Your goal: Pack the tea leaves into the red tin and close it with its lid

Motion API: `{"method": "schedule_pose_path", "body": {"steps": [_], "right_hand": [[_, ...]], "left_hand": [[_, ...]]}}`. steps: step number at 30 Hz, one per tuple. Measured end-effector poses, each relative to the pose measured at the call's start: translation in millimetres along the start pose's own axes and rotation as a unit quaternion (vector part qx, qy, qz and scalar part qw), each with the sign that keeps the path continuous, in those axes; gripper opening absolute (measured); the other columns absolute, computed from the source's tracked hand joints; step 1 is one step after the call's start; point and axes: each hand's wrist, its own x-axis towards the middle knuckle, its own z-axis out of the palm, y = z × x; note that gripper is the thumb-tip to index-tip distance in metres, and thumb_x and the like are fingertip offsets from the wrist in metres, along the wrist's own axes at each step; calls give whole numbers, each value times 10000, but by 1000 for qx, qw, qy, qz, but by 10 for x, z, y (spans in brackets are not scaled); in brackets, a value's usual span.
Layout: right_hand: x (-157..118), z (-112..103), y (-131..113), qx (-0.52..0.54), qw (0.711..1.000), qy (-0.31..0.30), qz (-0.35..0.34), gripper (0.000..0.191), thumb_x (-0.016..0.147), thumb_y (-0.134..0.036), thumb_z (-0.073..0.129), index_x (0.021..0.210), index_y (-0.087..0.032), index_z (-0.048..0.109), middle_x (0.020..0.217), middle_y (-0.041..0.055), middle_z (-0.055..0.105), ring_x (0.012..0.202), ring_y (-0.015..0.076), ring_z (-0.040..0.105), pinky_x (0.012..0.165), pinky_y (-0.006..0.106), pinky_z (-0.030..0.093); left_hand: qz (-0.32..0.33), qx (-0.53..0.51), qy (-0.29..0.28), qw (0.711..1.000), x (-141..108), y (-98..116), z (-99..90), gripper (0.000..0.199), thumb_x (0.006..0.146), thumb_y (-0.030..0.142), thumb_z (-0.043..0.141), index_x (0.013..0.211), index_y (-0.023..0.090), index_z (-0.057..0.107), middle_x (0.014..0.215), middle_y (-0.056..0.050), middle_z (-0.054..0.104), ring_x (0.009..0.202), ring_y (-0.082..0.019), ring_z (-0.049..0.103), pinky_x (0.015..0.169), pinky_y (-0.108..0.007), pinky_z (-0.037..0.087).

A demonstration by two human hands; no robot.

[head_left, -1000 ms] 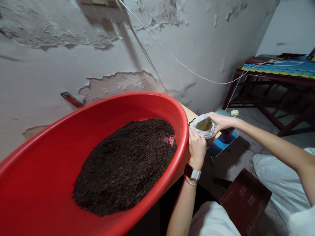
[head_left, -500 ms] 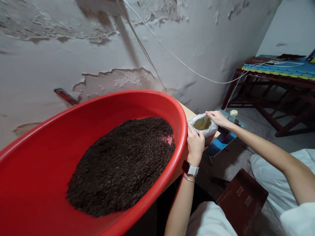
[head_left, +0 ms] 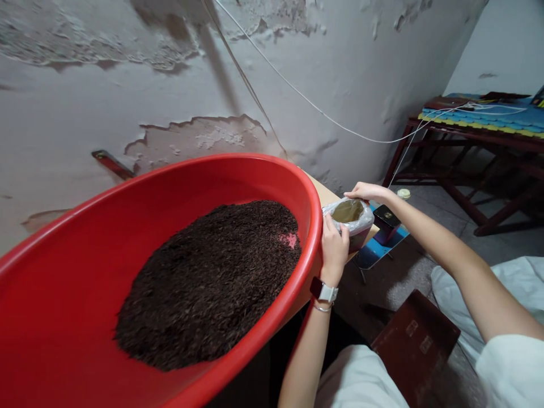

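Observation:
A container lined with a clear plastic bag (head_left: 364, 220) stands beside the rim of a large red basin (head_left: 250, 161), its mouth showing a brownish-green inside. My left hand (head_left: 335, 246), a watch on its wrist, grips the bag's near left edge with fingers and thumb closed over it. At the far edge, my right hand (head_left: 366, 191) pinches the plastic between its fingers. Dark, loose, dried leaf-like material (head_left: 212, 283) lies heaped in the basin, and a bit of the red bottom shows through near its right side.
Right of the container, a dark tin (head_left: 386, 218) rests on a small blue folding table (head_left: 376, 252). A brown wooden stool (head_left: 416, 345) stands below my arms. A long bench (head_left: 476, 130) with blue mats is at the back right. White cables hang along the peeling wall (head_left: 340, 68).
My right hand has moved left along the bag's far edge. The dark tin behind it now shows more fully. My left hand keeps its grip, shifted slightly left in view.

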Motion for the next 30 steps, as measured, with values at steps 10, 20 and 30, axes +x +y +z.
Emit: {"method": "schedule_pose_path", "body": {"steps": [10, 20, 30], "right_hand": [[107, 71, 312, 175, 979, -104, 4, 529, 709, -588, 678, 475, -166, 459, 342, -74, 286, 361, 42, 230, 385, 210, 264], [67, 95, 133, 98, 985, 118, -86, 338, 721, -468, 654, 724, -130, 657, 600, 21, 617, 587, 123, 548, 595, 240, 442], [62, 243, -498, -67, 965, -56, -246, 265, 745, -353, 617, 837, -144, 751, 804, 39, 723, 748, 152, 602, 717, 236, 426]], "left_hand": [[-14, 23, 14, 1000, -38, 46, 11, 465, 933, 227, 336, 1345, 26, 418, 1371, -237, 480, 1273, -276, 482, 1026, -396, 447], [-60, 33, -3, 998, -4, 150, -53, 481, 911, 214, 378, 1354, 27, 397, 1361, -247, 482, 1213, -294, 540, 951, -372, 492], [-84, -63, 1, 994, -52, 148, 17, 512, 910, 233, 392, 1386, 55, 331, 1423, -225, 421, 1319, -264, 429, 1050, -384, 410]]}}
